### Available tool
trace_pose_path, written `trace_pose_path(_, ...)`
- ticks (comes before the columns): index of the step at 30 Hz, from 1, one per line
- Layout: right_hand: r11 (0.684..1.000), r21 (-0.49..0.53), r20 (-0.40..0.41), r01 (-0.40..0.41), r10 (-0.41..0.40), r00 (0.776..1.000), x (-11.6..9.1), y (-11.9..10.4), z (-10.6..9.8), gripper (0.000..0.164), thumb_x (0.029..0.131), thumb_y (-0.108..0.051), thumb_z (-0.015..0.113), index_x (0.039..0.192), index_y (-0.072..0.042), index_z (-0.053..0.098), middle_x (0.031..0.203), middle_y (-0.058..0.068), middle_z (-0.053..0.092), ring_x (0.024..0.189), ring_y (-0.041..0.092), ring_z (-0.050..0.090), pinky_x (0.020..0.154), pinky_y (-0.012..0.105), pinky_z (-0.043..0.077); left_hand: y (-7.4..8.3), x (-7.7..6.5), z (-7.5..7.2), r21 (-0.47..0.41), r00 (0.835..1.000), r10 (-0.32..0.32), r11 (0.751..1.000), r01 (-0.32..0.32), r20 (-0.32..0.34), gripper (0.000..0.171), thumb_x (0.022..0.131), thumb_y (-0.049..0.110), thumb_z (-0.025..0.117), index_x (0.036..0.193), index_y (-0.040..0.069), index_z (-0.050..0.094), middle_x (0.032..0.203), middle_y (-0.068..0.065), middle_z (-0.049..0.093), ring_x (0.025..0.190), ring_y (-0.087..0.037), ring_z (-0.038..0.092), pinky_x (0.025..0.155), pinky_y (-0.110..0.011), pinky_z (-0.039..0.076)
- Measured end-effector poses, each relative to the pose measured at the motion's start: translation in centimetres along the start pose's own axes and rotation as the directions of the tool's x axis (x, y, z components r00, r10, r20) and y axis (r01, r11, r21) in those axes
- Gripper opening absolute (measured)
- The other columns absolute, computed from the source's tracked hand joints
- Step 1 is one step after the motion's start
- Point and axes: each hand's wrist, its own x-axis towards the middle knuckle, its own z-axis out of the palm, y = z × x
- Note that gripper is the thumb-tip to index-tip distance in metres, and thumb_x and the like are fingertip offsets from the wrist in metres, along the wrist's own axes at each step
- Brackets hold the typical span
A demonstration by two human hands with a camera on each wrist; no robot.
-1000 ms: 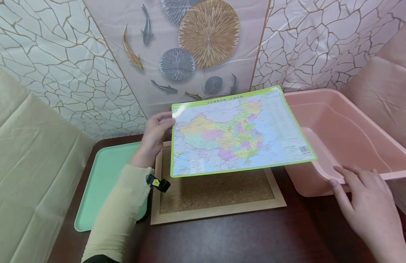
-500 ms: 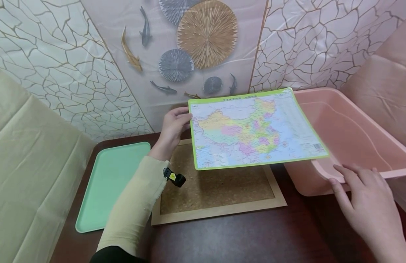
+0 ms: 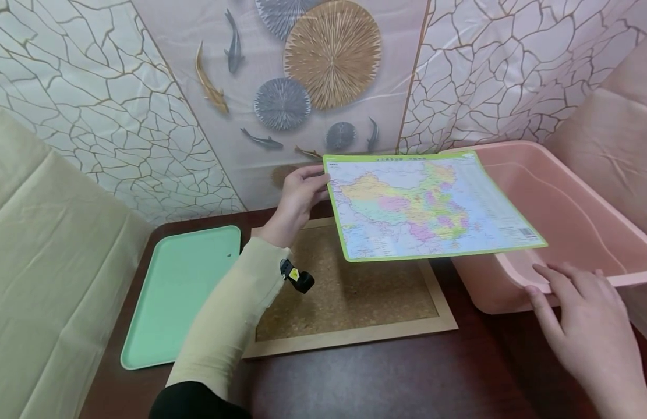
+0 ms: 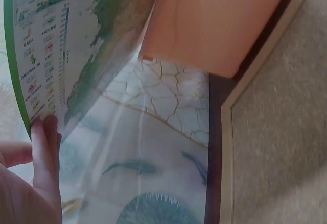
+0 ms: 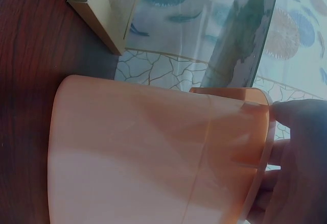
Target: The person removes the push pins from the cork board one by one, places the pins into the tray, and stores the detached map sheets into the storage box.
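My left hand (image 3: 297,198) pinches a thin sheet map (image 3: 407,206) with a green border by its upper left edge, thumb on the printed face. The map is held tilted above a wood-framed cork board (image 3: 349,302), and its right part overlaps the pink plastic bin (image 3: 554,209). In the left wrist view the map's other face (image 4: 56,45) shows a relief print and a legend. On the bin's near rim, my right hand (image 3: 590,326) grips with its fingers over the edge and the thumb outside.
A mint-green tray (image 3: 187,291) lies left of the cork board, partly behind my left sleeve. The dark wooden table (image 3: 354,378) carries everything. Patterned cloth (image 3: 333,128) hangs behind, with beige padded cloth (image 3: 40,262) on the left.
My left hand has carried the map to the right, further over the pink bin and flatter along its top edge. More of the green tray shows. My right hand has stayed on the rim.
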Motion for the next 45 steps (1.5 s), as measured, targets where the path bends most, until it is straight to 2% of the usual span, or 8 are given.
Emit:
trace_pose_path(5,1.000,-0.006,0.007,-0.009,0.010,1.000,0.0,-0.1,0.0,0.042,0.111,-0.028,0.054,0.126,0.008,0.066,0.131,0.035,0.060,0.120,0.054,0.051,0.134,0.058,0.018,0.3,-0.1,1.1,-0.058,0.999,-0.037,0.998,0.037,0.006,0.042,0.106,0.004,0.063,0.147,-0.004,0.058,0.141,-0.027,0.064,0.083,-0.008,0.070,0.078,-0.018,0.062)
trace_pose_path(14,1.000,-0.001,0.002,-0.013,0.013,1.000,0.0,-0.3,-0.1,0.041,0.111,-0.027,0.053,0.125,0.009,0.066,0.130,0.036,0.059,0.119,0.054,0.051,0.133,0.060,0.018,1.2,-0.3,3.5,-0.134,0.997,-0.042,0.990,0.050,0.062,0.045,0.105,0.000,0.064,0.149,-0.005,0.056,0.145,-0.027,0.063,0.093,-0.014,0.070,0.116,-0.043,0.052)
trace_pose_path(19,1.000,-0.001,0.009,-0.016,0.016,1.000,0.0,-0.3,-0.1,0.041,0.112,-0.028,0.053,0.125,0.009,0.066,0.130,0.036,0.059,0.119,0.055,0.051,0.133,0.061,0.018,1.4,-0.6,4.7,-0.153,0.993,-0.054,0.986,0.070,0.104,0.048,0.103,-0.005,0.064,0.150,-0.004,0.054,0.145,-0.028,0.062,0.094,-0.015,0.070,0.117,-0.043,0.051)
trace_pose_path(24,1.000,0.005,0.000,-0.014,0.014,1.000,0.0,-0.3,-0.1,0.041,0.111,-0.029,0.053,0.124,0.008,0.066,0.129,0.037,0.060,0.119,0.055,0.051,0.133,0.062,0.018,1.6,-0.5,5.7,-0.169,0.988,-0.068,0.981,0.091,0.137,0.050,0.102,-0.005,0.064,0.151,-0.004,0.053,0.145,-0.029,0.062,0.081,-0.009,0.070,0.117,-0.044,0.050)
trace_pose_path(35,1.000,0.003,-0.017,-0.001,0.001,1.000,0.1,-0.4,0.1,0.045,0.112,-0.032,0.052,0.124,0.009,0.067,0.128,0.036,0.061,0.118,0.055,0.052,0.132,0.063,0.020,2.0,-0.6,6.5,-0.170,0.988,-0.064,0.982,0.088,0.140,0.047,0.101,-0.007,0.065,0.147,-0.005,0.057,0.142,-0.032,0.063,0.077,-0.009,0.070,0.114,-0.043,0.052)
trace_pose_path(38,1.000,0.011,-0.026,0.003,-0.002,1.000,0.1,-0.4,0.2,0.044,0.111,-0.031,0.053,0.124,0.008,0.068,0.128,0.036,0.062,0.118,0.054,0.053,0.132,0.062,0.021,1.9,-0.6,6.9,-0.173,0.988,-0.058,0.981,0.082,0.142,0.048,0.102,-0.008,0.064,0.149,-0.006,0.055,0.143,-0.033,0.062,0.084,-0.014,0.070,0.115,-0.043,0.052)
trace_pose_path(41,1.000,0.017,-0.032,0.006,-0.006,0.999,0.1,-0.3,0.2,0.043,0.111,-0.031,0.053,0.125,0.007,0.068,0.128,0.035,0.063,0.118,0.053,0.053,0.132,0.060,0.021,1.9,-0.5,7.7,-0.179,0.989,-0.057,0.980,0.082,0.140,0.048,0.101,-0.009,0.063,0.149,-0.007,0.055,0.143,-0.033,0.062,0.107,-0.028,0.074,0.115,-0.042,0.052)
trace_pose_path(45,1.000,0.016,-0.036,0.005,-0.004,0.999,0.0,-0.2,0.3,0.044,0.111,-0.031,0.053,0.126,0.006,0.069,0.128,0.033,0.063,0.118,0.052,0.053,0.132,0.061,0.021,1.8,-0.6,9.3,-0.192,0.988,-0.050,0.978,0.077,0.146,0.049,0.101,-0.010,0.063,0.149,-0.008,0.054,0.144,-0.035,0.060,0.135,-0.042,0.062,0.114,-0.042,0.052)
